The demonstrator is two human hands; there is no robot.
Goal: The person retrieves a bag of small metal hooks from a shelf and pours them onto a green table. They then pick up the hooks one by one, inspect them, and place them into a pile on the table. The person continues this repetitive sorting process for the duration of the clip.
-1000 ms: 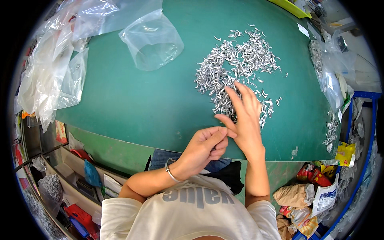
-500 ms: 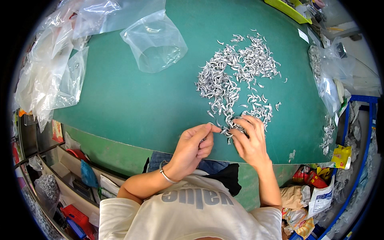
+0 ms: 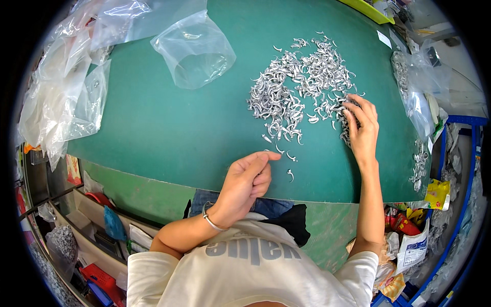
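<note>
Small curved, hook-shaped silver metal pieces [image 3: 279, 97] lie in a loose heap on the green tabletop [image 3: 169, 133]. My right hand [image 3: 364, 130] is at the heap's right side, its fingers bent and apart. Its fingertips touch the pieces there, and some lie beside the palm, partly hidden by it. Nearer to me, my left hand [image 3: 245, 179] is closed, thumb against the bent index finger. Whatever lies inside its curled fingers is hidden. A few single curved pieces [image 3: 290, 175] are scattered just right of its fingertips.
An open clear plastic bag [image 3: 197, 53] lies at the back, with more bags [image 3: 61, 97] piled left. A yellow-green tray [image 3: 368, 9] stands at the far right. Bagged pieces [image 3: 401, 71] and a small silver pile [image 3: 419, 166] line the right edge. Open drawers [image 3: 82, 217] are lower left.
My right hand has moved away and to the right, and the pieces near it now gather along the heap's right side. Only scattered pieces remain by my left hand, which barely moved.
</note>
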